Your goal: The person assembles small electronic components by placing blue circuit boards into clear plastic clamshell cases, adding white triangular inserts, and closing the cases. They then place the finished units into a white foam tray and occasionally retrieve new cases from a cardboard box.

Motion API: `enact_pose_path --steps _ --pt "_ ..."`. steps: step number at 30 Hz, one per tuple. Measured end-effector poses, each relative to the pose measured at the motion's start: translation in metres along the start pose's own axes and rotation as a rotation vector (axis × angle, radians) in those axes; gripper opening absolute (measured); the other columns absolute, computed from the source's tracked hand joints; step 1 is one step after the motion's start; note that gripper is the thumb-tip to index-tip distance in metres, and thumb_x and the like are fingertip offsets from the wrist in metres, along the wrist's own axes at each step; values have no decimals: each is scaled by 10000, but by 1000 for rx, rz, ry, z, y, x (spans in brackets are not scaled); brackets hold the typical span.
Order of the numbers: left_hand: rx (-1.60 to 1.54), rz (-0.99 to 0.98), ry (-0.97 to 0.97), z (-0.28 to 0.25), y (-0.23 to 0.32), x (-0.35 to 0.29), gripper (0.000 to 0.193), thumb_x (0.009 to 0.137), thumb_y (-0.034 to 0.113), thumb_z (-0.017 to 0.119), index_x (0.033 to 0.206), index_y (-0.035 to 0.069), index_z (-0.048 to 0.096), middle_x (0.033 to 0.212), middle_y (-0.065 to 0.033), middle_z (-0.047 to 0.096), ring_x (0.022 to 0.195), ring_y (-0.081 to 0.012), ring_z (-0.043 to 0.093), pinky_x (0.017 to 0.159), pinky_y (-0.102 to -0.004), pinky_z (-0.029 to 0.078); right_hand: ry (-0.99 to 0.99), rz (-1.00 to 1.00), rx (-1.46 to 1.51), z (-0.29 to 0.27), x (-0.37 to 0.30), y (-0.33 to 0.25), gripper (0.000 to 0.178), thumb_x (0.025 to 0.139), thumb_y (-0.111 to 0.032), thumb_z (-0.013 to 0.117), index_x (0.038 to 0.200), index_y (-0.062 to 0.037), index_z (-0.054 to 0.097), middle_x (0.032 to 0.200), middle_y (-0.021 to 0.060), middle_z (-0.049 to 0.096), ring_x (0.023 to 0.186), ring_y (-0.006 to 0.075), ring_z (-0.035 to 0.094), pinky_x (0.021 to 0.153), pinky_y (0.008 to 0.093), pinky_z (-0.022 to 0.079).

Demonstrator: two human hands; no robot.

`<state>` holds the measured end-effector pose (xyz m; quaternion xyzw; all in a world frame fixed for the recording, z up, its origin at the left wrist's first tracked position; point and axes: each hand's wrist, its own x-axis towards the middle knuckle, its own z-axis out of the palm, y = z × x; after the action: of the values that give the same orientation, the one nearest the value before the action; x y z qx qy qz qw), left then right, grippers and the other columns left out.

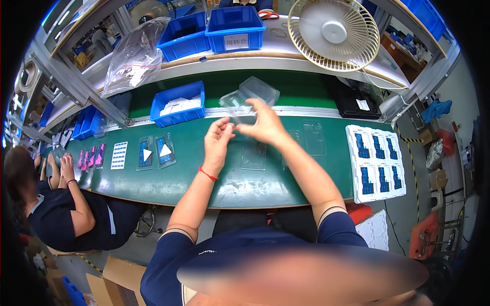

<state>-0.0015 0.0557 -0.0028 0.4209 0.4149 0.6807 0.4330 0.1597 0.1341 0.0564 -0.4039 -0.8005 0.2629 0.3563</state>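
Above the middle of the green workbench, my right hand (265, 124) curves its thumb and fingers around a clear plastic blister tray (233, 100). Close to its thumb, my left hand (218, 138) has its fingers pinched together; whether the see-through plastic is between them is hard to make out. Behind my fingers stands more clear plastic packaging (264, 91). Below my hands a clear blister tray (253, 157) lies flat on the bench, and another clear tray (313, 139) lies right of my right wrist.
A white tray (376, 193) of dark blue devices sits at right. Left are two packs (165, 151) with white triangles, a label sheet (119, 155) and pink packs (91, 156). A blue bin (198, 106) holds white papers. A fan (334, 31) stands on the shelf. A co-worker sits at left.
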Motion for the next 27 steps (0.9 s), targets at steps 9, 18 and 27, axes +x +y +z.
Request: enact_pose_path --steps 9,18,27 --pt "-388 -168 -122 -63 13 -11 116 966 153 596 1002 42 606 968 -65 635 951 -191 613 790 -347 540 70 54 95 57 -48 -48 752 636 -425 836 1192 -17 536 1107 226 643 1012 378 641 839 429 519" --pt "-599 -356 -162 -131 13 -27 156 978 161 575 1030 22 624 982 -83 675 918 -192 625 849 -367 513 -78 373 493 115 -52 -53 665 628 -464 840 1034 6 603 930 177 663 843 254 662 759 343 526" --pt "-364 -243 9 -95 19 -33 157 936 104 632 1059 15 595 1028 -125 649 943 -232 654 843 -381 554 -19 170 175 99 -57 -54 850 580 -458 858 1217 -24 499 1151 212 607 1095 370 579 912 435 481"
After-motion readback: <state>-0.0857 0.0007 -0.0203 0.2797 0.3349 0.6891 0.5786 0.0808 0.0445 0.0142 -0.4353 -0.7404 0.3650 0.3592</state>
